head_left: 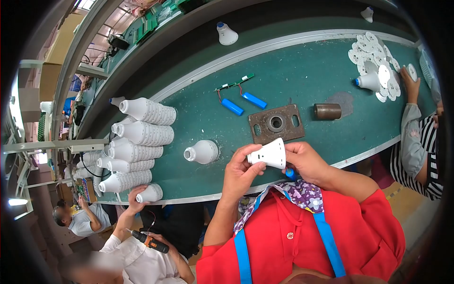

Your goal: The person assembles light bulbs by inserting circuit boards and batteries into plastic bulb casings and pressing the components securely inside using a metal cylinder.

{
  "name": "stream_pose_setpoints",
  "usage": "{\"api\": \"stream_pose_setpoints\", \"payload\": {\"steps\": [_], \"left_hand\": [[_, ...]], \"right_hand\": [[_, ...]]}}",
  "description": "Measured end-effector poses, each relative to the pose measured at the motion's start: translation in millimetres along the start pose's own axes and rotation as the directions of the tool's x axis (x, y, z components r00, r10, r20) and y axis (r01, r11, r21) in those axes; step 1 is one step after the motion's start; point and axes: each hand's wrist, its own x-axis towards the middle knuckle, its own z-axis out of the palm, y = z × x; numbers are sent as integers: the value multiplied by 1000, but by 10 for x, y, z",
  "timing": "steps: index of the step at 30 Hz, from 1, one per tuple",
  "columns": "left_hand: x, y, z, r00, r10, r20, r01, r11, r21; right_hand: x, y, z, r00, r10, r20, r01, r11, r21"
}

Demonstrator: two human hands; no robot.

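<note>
A white plastic bulb housing [268,154] is held sideways in front of my chest, its wide end towards the right. My left hand [240,173] grips its narrow end between thumb and fingers. At the wide rim, my right hand [306,162] has its fingers closed on the housing; some of those fingertips are hidden. Just below my right hand shows the end of a blue cylinder [291,174]; I cannot tell whether it is attached to anything. Beyond the housing lies a brown metal plate [295,132] with a round raised ring. Another white housing [204,152] rests to the left.
Stacked white housings [149,111] stand at the left. Two blue batteries [231,107] are wired to a circuit strip. A metal cylinder [327,111] lies right of the plate, with white discs [366,53] farther right. Co-workers' hands [137,201] reach in from both sides; one person holds an electric screwdriver [150,241].
</note>
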Motion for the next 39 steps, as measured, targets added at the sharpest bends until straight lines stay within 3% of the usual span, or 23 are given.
{"api": "stream_pose_setpoints", "payload": {"steps": [5,17,20,23,24,29,32,35,39], "left_hand": [[-4,9,-28,999,-8,33,9,1000,-8],[-19,57,-39,999,25,35,-25,1000,14],[-17,102,-27,997,71,33,-73,997,35],[-21,94,-31,996,89,27,-90,994,60],[-24,103,-24,995,99,23,-100,992,76],[-21,93,45,977,214,9,-211,954,216],[-31,177,53,956,294,16,-284,904,320],[-62,155,119,959,248,-138,-249,968,15],[-93,57,83,960,220,-174,-204,974,103]], "right_hand": [[-25,-13,-22,997,53,61,-62,988,142],[-64,40,-81,988,-5,156,-21,986,167],[-20,135,-160,971,-69,227,50,995,88],[-30,104,-131,973,-107,203,97,994,59],[-50,68,-114,969,-146,200,154,988,-27],[-61,-46,-39,909,-364,202,416,815,-403],[-94,-115,-18,881,-428,202,471,755,-456],[-79,-101,-10,847,-488,211,528,726,-441],[-60,-61,-3,808,-552,207,573,653,-495]]}}
